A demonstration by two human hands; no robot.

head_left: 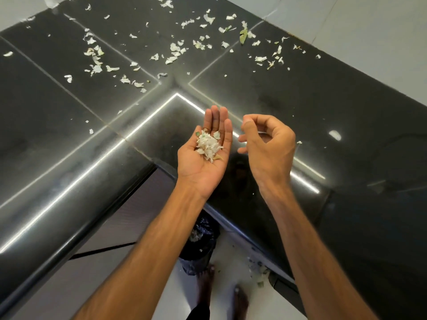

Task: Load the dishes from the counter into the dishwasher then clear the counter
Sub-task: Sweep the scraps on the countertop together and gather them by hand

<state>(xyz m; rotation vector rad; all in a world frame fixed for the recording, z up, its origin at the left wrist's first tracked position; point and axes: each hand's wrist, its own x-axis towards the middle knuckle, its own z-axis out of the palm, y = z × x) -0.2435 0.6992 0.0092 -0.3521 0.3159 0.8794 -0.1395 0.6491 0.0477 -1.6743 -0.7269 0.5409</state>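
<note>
View: head camera, looking down at a corner of the surface.
Task's thing: small heap of thin white vegetable peelings with a few green bits (209, 145), lying in the palm of the left hand (203, 162), just off centre at 6 o'clock.
Left fingers (216, 118): straight and pressed together, palm up, cupping the heap without clamping it.
Right hand (270, 144): at 3 o'clock of the left, close beside it, not touching.
Right fingers (268, 121): loosely curled toward the thumb; no scrap visible between them.
Handling (judged): very light, limp, flaky; a tilt or draught would probably spill it. Best carried level in a cupped palm; loose flakes taken by a fingertip pinch or swept.
Remaining scraps: scattered white peelings (175, 50) across the black polished stone surface (323, 112), from 10 to 2 o'clock; one green leaf (243, 33) at 1 o'clock.
Dishes: none in view.
Below: bin lined with a black plastic bag (201, 241) on the floor at 6 o'clock, peelings inside; bare feet (205, 280) beside it.
Floor: spilled bits (257, 269) at 5 o'clock.
Obstructions: none seen between palm and bin; the surface's edge passes under the wrists.
</note>
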